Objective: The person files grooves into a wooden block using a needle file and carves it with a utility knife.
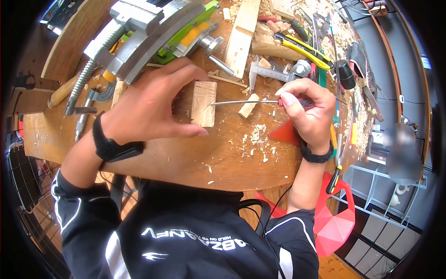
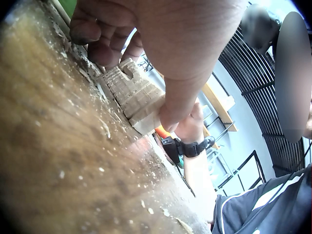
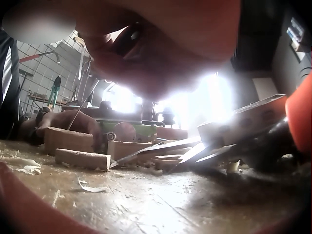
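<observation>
A small wooden block (image 1: 204, 104) lies on the table, its face marked with cuts; in the left wrist view the block (image 2: 134, 95) shows a notch. Around it the left hand (image 1: 151, 102) spreads, thumb and fingers apart on either side, not gripping it. The right hand (image 1: 306, 109) pinches the red and dark handle of a thin metal tool (image 1: 246, 102), whose tip reaches the block's right side. Below the tool's shaft lies a smaller wood piece (image 1: 249, 106). In the right wrist view the right hand (image 3: 165, 44) fills the top.
A metal vise (image 1: 139, 42) with a green base stands at the back left. Wood strips, a caliper (image 1: 269, 72), a yellow cutter (image 1: 304, 50) and other tools lie at the back right among shavings. Shavings (image 1: 258, 136) also lie near the front. A red stool (image 1: 334, 216) is beyond the table edge.
</observation>
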Demonstrator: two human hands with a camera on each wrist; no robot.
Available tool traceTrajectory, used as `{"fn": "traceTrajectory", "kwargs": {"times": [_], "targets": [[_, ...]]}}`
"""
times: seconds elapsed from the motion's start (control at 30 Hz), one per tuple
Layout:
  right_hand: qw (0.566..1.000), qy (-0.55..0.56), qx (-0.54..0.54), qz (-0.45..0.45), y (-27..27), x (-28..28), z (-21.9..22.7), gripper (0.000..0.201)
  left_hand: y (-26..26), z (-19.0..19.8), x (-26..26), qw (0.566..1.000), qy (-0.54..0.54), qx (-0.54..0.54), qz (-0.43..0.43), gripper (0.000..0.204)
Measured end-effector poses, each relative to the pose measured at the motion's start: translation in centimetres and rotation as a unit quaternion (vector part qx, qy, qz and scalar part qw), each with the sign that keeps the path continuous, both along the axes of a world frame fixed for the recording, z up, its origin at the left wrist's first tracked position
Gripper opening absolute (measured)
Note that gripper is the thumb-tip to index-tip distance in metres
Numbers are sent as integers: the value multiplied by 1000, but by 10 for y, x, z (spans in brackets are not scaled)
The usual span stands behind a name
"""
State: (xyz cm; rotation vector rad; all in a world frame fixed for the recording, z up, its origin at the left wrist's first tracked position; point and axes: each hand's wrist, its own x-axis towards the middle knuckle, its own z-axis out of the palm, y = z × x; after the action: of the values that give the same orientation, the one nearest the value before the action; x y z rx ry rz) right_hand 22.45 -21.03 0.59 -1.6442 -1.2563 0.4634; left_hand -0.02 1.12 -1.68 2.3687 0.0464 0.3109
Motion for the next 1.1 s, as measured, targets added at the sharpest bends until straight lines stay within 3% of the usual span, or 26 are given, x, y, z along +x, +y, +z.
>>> {"fn": "traceTrajectory", "kwargs": {"times": [0.47, 1.1], "targets": [[1000, -2, 22, 19, 1, 3, -4, 8, -3, 0, 3, 1000, 14, 6, 11, 77], [997, 13, 34, -66, 2, 7, -9, 12, -6, 15, 4, 999, 48, -2, 17, 72]]}}
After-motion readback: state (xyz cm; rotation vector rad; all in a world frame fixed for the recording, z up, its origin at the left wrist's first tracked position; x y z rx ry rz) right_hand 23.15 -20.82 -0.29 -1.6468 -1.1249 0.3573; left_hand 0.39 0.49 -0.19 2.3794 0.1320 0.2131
